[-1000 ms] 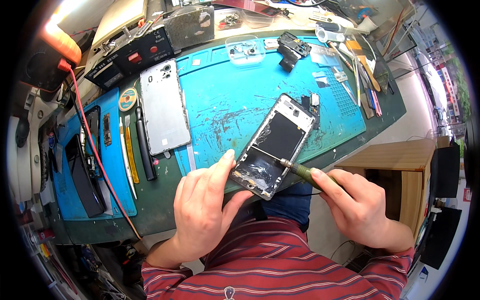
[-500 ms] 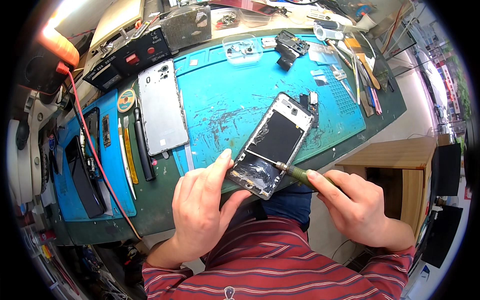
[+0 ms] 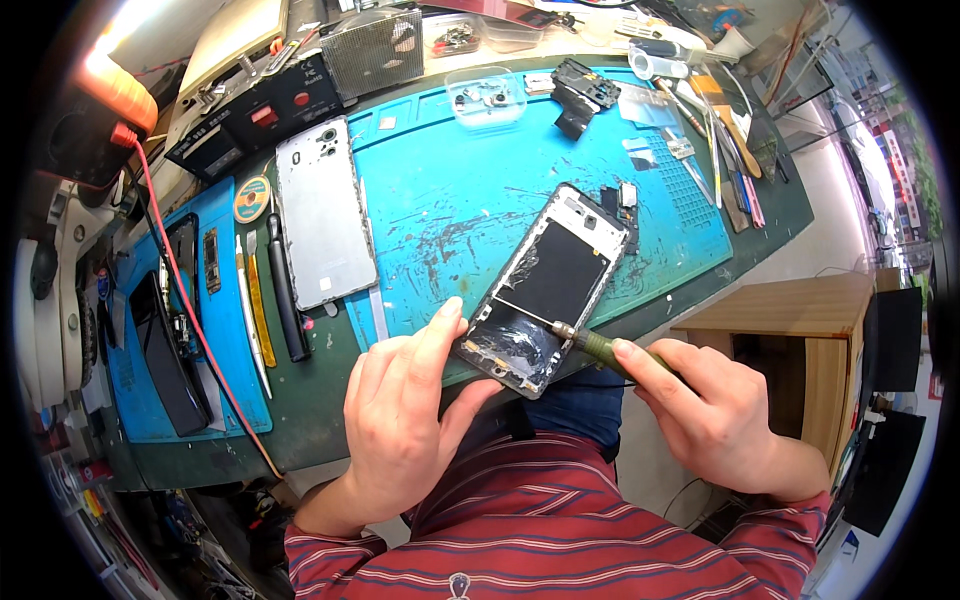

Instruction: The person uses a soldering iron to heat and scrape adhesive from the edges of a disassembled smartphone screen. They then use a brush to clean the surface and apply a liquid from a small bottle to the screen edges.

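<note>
Fingers (image 3: pixel 634 358) of the right hand (image 3: pixel 714 408) grip a green-handled tool (image 3: pixel 600 348) angled across an opened phone (image 3: pixel 555 270) in the head view, while the left hand (image 3: pixel 398 430) clasps the phone's lower-left corner between thumb and forefinger at the near edge of the blue mat (image 3: pixel 430 170).

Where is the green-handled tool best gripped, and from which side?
Probably by the green handle, coming from the right with fingers closing across it. The handle is thick and slants toward the right hand, which holds it now; the thin metal shaft reaches left over the opened phone and offers little to grip.
</note>
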Action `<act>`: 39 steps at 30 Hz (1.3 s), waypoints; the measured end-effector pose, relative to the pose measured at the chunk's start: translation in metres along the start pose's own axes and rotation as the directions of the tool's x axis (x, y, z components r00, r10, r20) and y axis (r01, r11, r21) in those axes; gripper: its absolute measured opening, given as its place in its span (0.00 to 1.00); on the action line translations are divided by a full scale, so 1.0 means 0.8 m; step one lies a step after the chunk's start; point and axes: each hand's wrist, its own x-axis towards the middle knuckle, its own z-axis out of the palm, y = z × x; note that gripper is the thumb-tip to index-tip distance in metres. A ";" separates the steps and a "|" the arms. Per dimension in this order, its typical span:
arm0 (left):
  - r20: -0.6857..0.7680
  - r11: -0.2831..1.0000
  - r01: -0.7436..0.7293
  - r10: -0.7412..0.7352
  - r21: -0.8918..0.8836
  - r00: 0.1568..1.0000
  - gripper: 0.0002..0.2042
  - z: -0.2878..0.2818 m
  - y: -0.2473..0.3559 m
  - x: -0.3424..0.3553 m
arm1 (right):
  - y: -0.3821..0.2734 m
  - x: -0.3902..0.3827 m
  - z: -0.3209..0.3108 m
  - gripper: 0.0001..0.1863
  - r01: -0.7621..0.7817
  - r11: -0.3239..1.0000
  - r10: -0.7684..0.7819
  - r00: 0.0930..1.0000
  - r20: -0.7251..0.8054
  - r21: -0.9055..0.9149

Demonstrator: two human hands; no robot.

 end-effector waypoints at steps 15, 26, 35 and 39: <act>-0.002 1.000 0.000 0.000 -0.001 1.000 0.43 0.000 0.001 0.001 | -0.004 0.001 -0.002 0.36 0.009 0.999 -0.010 1.000 0.024 0.039; 0.000 1.000 0.009 -0.009 0.003 1.000 0.42 -0.001 0.002 0.000 | -0.005 0.003 -0.004 0.36 0.037 0.999 -0.037 0.999 0.033 0.005; 0.005 1.000 0.007 -0.007 0.007 1.000 0.42 -0.001 0.001 0.001 | -0.003 0.006 -0.004 0.35 0.017 1.000 -0.018 0.999 0.030 0.005; 0.005 1.000 0.006 -0.006 0.003 1.000 0.43 -0.001 0.002 0.001 | -0.006 0.003 -0.006 0.35 0.038 0.999 -0.038 0.998 0.049 0.011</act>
